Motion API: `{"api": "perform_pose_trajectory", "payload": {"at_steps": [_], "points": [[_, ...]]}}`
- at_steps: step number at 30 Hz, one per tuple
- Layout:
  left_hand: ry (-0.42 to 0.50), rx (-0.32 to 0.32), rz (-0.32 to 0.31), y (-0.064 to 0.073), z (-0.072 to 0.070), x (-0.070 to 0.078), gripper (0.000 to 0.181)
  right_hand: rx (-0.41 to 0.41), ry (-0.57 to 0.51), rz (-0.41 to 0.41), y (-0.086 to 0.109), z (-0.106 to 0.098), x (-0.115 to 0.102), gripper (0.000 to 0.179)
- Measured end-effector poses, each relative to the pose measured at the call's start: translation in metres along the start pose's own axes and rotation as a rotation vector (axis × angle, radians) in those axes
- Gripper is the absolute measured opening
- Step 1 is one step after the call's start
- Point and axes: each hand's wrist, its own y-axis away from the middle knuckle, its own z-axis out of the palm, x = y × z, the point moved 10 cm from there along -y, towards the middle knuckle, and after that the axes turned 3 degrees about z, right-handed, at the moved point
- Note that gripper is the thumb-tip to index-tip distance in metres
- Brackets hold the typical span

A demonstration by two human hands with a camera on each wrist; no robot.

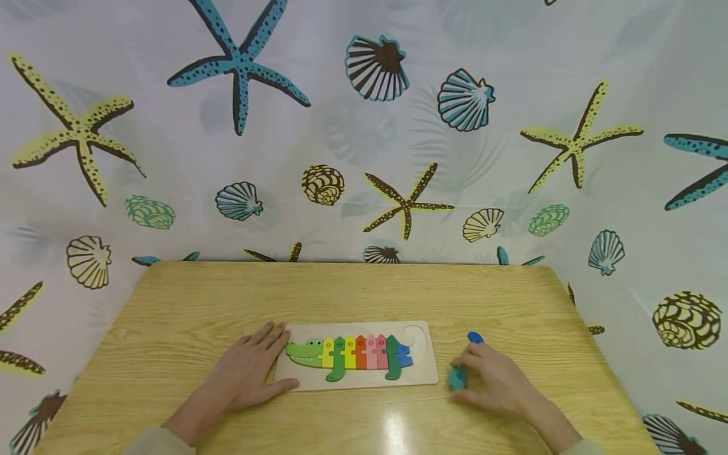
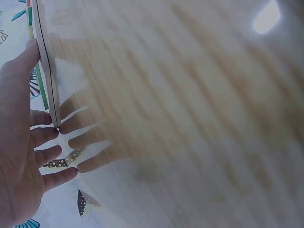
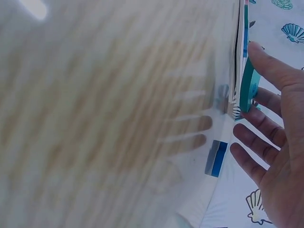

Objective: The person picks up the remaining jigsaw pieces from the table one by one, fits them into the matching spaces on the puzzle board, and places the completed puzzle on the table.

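Note:
A pale wooden puzzle board [image 1: 421, 373] lies on the table, with a crocodile made of coloured, numbered pieces [image 1: 355, 354] set in it. At its right end a curled tail outline [image 1: 418, 335] shows bare wood. My left hand [image 1: 247, 366] rests at the board's left end, fingers extended and thumb along the near edge. To the right of the board, my right hand [image 1: 495, 379] pinches a teal puzzle piece [image 1: 457, 379] between thumb and fingers. In the right wrist view this teal piece [image 3: 248, 88] stands on edge, raised above the tabletop.
A loose blue puzzle piece [image 1: 475, 337] lies on the table just beyond my right hand. The light wood table [image 1: 341, 291] ends at a curtain [image 1: 318, 139] printed with starfish and shells, which also hangs along both sides.

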Motion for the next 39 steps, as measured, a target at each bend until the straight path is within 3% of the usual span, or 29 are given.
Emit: {"api": "perform_pose_trajectory", "payload": {"at_steps": [26,39], "points": [[0.015,-0.007,-0.002,0.0,0.001,-0.001,0.104,0.04,0.004,-0.058,-0.027,0.003,-0.017,0.045],[0.011,-0.005,0.001,-0.001,0.001,-0.001,0.104,-0.012,-0.028,-0.047,-0.042,0.01,-0.022,0.046]]}}
